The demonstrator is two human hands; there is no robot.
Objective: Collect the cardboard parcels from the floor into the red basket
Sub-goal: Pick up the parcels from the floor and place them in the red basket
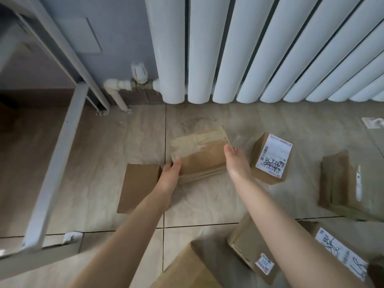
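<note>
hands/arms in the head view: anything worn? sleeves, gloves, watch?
Nothing worn that shows. The left hand and right hand are bare: no gloves, watch or wristband. Both arms are uncovered right to the frame edge, with no sleeve in view.

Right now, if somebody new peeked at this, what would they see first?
First the two arms reaching in: the left hand and right hand grip a brown parcel by its ends, in the middle of the picture. Behind it, a big white radiator fills the wall. A labelled parcel sits just right of the hands.
</note>
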